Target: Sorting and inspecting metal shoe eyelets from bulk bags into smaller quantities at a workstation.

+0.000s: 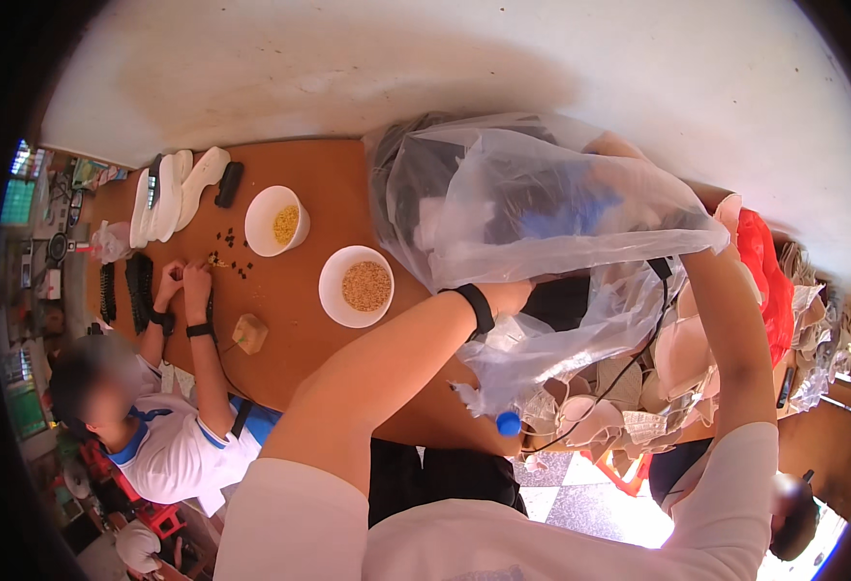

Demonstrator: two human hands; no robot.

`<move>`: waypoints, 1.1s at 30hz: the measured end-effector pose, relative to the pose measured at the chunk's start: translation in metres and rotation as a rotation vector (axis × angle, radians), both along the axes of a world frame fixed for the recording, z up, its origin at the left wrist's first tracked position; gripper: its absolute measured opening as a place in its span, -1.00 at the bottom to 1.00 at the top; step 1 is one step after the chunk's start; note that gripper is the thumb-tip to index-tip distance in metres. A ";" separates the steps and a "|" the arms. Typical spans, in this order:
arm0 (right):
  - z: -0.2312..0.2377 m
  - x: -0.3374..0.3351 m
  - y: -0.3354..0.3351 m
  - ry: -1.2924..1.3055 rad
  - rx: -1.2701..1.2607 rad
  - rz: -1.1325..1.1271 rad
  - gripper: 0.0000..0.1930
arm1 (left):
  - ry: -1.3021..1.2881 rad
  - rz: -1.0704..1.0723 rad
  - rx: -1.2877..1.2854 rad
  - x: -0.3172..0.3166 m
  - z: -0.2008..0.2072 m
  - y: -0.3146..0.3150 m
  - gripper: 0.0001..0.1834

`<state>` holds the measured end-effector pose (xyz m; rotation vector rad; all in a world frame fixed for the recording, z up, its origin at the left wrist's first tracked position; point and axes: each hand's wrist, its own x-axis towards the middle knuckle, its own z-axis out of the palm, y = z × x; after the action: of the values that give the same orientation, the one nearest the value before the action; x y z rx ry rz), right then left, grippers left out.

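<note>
A large clear plastic bag (484, 208) lies on the table with its mouth toward me; dark, white and blue contents show through it. My left hand (508, 295), with a dark band at the wrist, is closed at the near edge of the bag's mouth, next to something black (558, 303). My right arm reaches into the bag from the right. Through the film my right hand (619, 169) shows only hazily near the far side, so its fingers cannot be made out.
On the brown table (300, 363) stand two white bowls, one with yellow bits (264, 208) and one with tan bits (334, 290). White shoe soles (188, 194) lie far left. A person (179, 426) works there. Beige pieces (600, 426) and a red bag (764, 281) are heaped right.
</note>
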<state>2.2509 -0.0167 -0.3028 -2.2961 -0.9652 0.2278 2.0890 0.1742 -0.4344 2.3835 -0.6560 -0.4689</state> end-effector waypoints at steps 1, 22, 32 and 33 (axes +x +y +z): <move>-0.004 -0.005 -0.016 -0.004 0.003 -0.014 -0.58 | -0.057 0.012 -0.077 0.000 0.025 -0.005 -0.78; 0.091 -0.071 -0.001 0.041 -0.244 -0.056 -0.66 | 0.074 0.052 -0.358 0.047 0.141 0.048 -0.20; 0.175 -0.125 0.041 0.752 0.297 -0.518 -0.72 | -0.391 -0.270 -0.590 -0.120 0.194 0.065 -0.61; 0.180 -0.129 0.039 0.682 0.286 -0.450 -0.72 | -0.737 -0.496 -0.614 -0.141 0.194 0.063 -0.75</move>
<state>2.1222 0.0226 -0.1228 -1.8935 -0.1193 0.5856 1.9479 0.2367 -0.2403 1.7387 -1.4820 0.4151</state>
